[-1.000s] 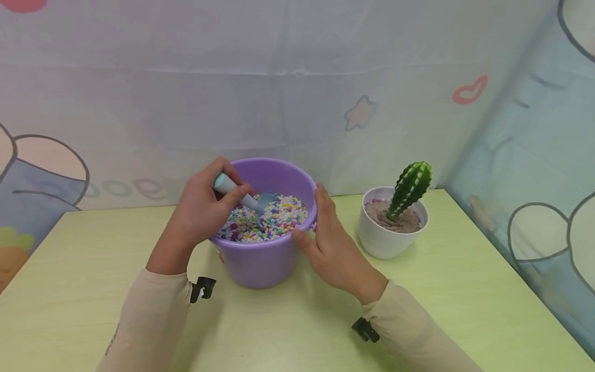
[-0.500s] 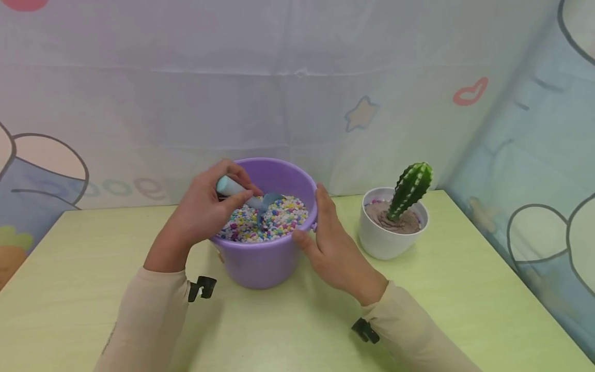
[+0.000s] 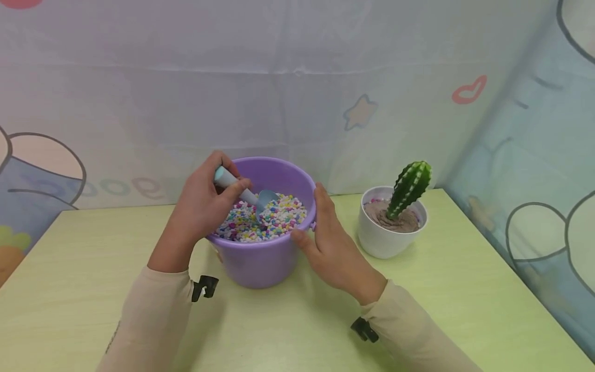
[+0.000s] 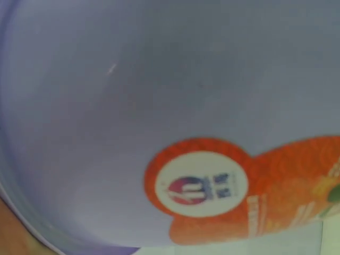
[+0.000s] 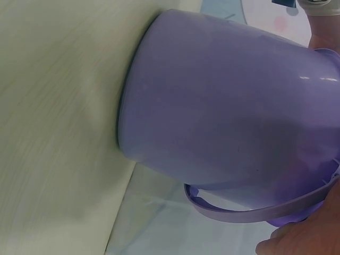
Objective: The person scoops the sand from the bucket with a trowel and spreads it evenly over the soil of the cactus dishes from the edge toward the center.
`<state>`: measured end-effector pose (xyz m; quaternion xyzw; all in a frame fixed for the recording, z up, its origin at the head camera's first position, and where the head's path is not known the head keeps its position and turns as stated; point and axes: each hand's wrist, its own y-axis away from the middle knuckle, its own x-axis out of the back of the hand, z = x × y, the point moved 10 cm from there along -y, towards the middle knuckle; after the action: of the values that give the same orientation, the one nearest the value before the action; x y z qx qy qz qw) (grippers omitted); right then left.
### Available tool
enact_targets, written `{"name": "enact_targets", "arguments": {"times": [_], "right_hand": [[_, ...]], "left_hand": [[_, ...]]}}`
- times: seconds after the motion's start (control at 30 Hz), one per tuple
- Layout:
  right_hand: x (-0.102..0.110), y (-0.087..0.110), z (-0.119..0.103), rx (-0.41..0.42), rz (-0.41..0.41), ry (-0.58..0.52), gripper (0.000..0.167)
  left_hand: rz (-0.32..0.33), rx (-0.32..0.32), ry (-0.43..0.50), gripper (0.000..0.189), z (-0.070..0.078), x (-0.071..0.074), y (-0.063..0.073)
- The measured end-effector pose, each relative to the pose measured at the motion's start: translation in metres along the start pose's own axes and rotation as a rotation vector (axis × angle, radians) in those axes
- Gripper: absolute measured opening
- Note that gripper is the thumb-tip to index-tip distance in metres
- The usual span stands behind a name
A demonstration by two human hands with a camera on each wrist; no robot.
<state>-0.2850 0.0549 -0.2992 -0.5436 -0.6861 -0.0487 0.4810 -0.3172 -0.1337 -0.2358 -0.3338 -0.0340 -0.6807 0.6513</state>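
Note:
A purple bucket (image 3: 260,263) stands on the table, part filled with small multicoloured pebbles (image 3: 283,214). My left hand (image 3: 200,206) reaches over its left rim and grips the pale blue handle of a small toy shovel (image 3: 237,187), whose blade is partly sunk in the pebbles. On the bucket's right side my right hand (image 3: 337,250) steadies the rim, thumb in front and fingers along the outside. The left wrist view is filled by the bucket wall with an orange sticker (image 4: 212,234). In the right wrist view the bucket's handle (image 5: 239,213) hangs down near my right fingers.
Right of the bucket stands a white pot (image 3: 383,240) with a green cactus (image 3: 410,188) set in brown filling. The light yellow-green table (image 3: 279,330) ends at a printed cloth backdrop (image 3: 186,113) behind and at the right.
The shovel dips and shifts slightly within the pebbles as my left hand moves a little right, then back left. My right hand keeps its place on the bucket.

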Motion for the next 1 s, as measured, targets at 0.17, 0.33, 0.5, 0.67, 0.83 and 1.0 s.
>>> {"name": "enact_targets", "arguments": {"times": [0.17, 0.33, 0.5, 0.67, 0.83, 1.0], "right_hand": [[0.0000, -0.0001, 0.0007, -0.004, -0.004, 0.002, 0.089], [-0.0006, 0.0000, 0.0020, -0.012, -0.007, -0.001, 0.089], [-0.0002, 0.0000, 0.0009, -0.009, -0.002, -0.004, 0.089], [-0.0004, -0.0002, 0.0010, -0.010, -0.001, -0.002, 0.090], [-0.0006, -0.0004, 0.0017, -0.015, -0.002, -0.005, 0.090], [-0.0008, -0.0004, 0.0017, -0.013, -0.002, 0.002, 0.089]], "left_hand": [[-0.006, -0.045, 0.013, 0.016, 0.0039, -0.0017, 0.0003], [0.001, -0.077, 0.012, 0.018, 0.0059, -0.0034, 0.0000], [0.001, -0.061, -0.015, 0.019, 0.0036, -0.0027, 0.0006], [0.002, -0.066, -0.024, 0.019, 0.0035, -0.0027, 0.0008], [0.004, -0.065, -0.026, 0.019, 0.0033, -0.0027, 0.0009], [0.008, -0.063, -0.029, 0.019, 0.0035, -0.0024, 0.0015]]}}
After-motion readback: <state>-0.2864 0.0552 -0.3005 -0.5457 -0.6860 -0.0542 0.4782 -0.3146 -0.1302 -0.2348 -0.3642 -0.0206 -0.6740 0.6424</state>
